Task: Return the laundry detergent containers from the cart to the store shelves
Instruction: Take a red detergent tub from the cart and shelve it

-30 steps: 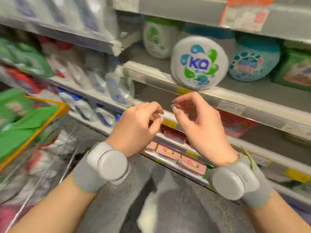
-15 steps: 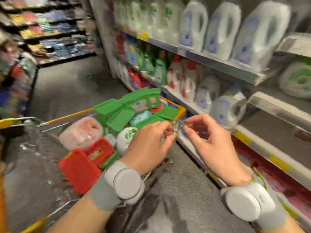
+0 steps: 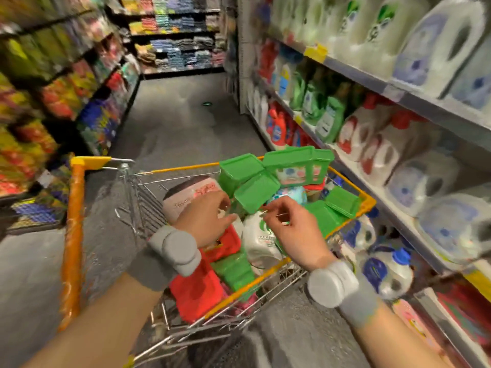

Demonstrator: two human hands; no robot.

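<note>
A long run of store shelves point(image 3: 393, 94) fills the right side, stocked with white detergent jugs point(image 3: 435, 46) on the upper level, green and red-capped bottles point(image 3: 332, 115) below them, and more white jugs with blue labels lower down. Across the grey aisle floor point(image 3: 172, 123), the opposite shelving point(image 3: 53, 83) holds blurred, brightly coloured packs. Between the two stands a wire cart point(image 3: 265, 277) with a yellow rim and an orange push handle point(image 3: 73, 235), parked just beside the right-hand shelves.

The cart is piled with the laundry detergent containers: several green tubs point(image 3: 255, 181) stacked and tilted at the far end, a pale pink tub point(image 3: 191, 195) on the near-left side, a white bottle point(image 3: 260, 240) in the middle, and red tubs point(image 3: 196, 290) at the near corner. The green tubs lie on top of the rest and partly cover a light blue pack beneath them.

Both hands hover over the load, holding nothing. The left hand point(image 3: 207, 221) has its fingers loosely bent above the red and pink tubs. The right hand point(image 3: 289, 227) is relaxed with fingers spread, just above the white bottle and close to the green tubs. Each forearm carries a grey wrist band point(image 3: 172, 251) with a round puck.
</note>
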